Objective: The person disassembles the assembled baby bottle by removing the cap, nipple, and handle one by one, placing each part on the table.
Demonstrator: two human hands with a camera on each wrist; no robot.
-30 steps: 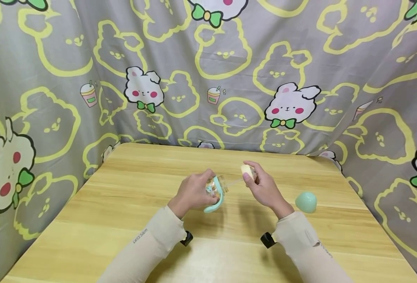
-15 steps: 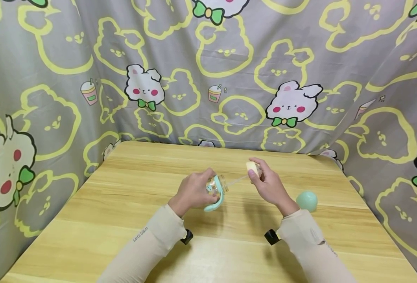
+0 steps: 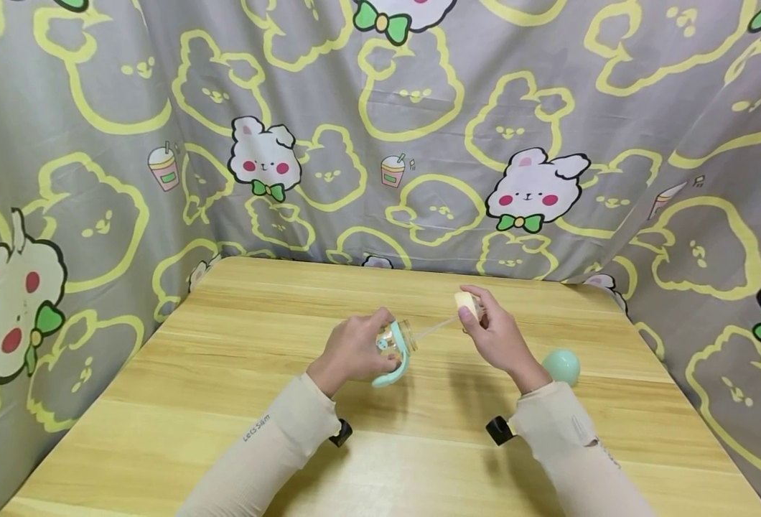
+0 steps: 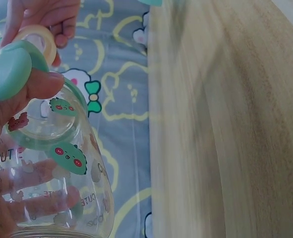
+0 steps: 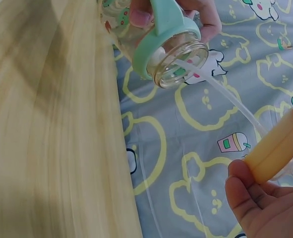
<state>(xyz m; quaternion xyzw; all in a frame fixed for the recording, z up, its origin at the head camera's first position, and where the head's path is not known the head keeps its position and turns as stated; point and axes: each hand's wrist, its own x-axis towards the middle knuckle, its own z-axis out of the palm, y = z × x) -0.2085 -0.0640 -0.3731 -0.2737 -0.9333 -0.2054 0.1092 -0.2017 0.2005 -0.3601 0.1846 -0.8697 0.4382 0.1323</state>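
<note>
Gripping a clear baby bottle (image 3: 398, 337) with mint handles in the left hand (image 3: 353, 350), tilted above the tabletop (image 3: 225, 373) middle; pinching a yellow lid (image 3: 465, 302) in the right hand (image 3: 498, 337), its straw (image 3: 433, 329) reaching the bottle mouth. Lying near the right edge: a mint cap (image 3: 561, 367).

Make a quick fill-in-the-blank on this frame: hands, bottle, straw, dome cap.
1. The left hand grips a clear glass bottle with mint-green handles; the bottle's mouth is ____.
2. The right hand pinches a pale yellow ring lid, whose thin clear straw reaches into the ____.
3. The mint-green dome cap sits on the wooden ____.

Missing words: open; bottle; table
</note>
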